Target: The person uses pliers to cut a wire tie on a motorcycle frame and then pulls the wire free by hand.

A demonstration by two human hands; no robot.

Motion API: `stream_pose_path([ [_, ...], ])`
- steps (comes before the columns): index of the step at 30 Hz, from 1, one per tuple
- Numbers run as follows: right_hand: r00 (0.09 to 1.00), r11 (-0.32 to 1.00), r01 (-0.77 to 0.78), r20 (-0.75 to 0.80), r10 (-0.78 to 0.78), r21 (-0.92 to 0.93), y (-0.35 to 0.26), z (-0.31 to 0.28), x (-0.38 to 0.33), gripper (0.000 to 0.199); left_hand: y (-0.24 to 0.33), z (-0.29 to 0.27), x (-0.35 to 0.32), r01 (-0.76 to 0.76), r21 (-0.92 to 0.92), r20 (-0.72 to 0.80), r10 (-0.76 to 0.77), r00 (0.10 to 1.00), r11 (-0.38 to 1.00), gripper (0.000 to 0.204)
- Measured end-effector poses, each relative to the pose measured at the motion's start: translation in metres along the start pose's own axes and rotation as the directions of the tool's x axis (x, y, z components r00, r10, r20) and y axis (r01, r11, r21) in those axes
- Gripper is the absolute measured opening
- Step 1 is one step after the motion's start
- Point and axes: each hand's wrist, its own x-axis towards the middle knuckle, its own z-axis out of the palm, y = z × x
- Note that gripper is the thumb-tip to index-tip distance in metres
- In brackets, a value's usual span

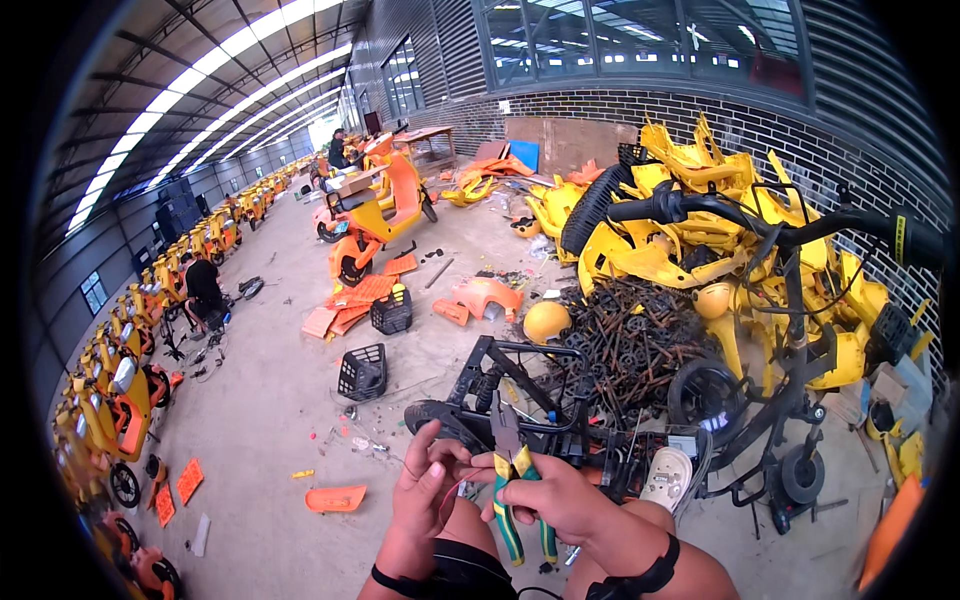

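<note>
Head view: pliers (512, 480) with green-and-yellow handles, low in the middle of the frame, gripped in right hand (555, 495), fingers wrapped tight round the handles. Left hand (425, 490) just beside, thumb and fingertips pinching a thin wire (452, 492) near the plier jaws. Black scooter frame (520, 400) right behind the hands. Beyond, rusty metal scrap (630, 340), yellow body panels (690, 210) piled against a brick wall (820, 140); black baskets (363, 372) on concrete floor (270, 400).

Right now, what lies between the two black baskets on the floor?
In the head view, only bare floor separates the near basket from the far basket.
</note>
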Motion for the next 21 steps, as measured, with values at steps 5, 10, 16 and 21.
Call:
stream_pose_path([
  [5,0.994,0.997,-0.071,0.083,0.068,0.034,0.006,-0.005,-0.005,0.054,-0.002,-0.023,-0.019,-0.096,0.247,0.251,0.032,0.967,0.964,0.039],
  [10,0.996,0.998,-0.056,0.077,0.053,0.029,0.009,0.002,-0.013,0.046,0.022,-0.012,-0.024,-0.179,0.592,0.33,-0.034,0.943,0.786,0.029],
  [16,0.994,0.992,-0.088,0.063,0.094,-0.087,0.022,-0.003,-0.008,0.045,0.019,-0.009,-0.027,-0.225,0.682,0.34,-0.029,0.94,0.696,0.024],
  [21,0.997,0.991,-0.078,-0.003,0.078,-0.11,0.029,0.002,-0.012,0.034,0.012,-0.003,-0.026,-0.328,0.689,0.293,0.166,0.942,0.646,0.018],
])
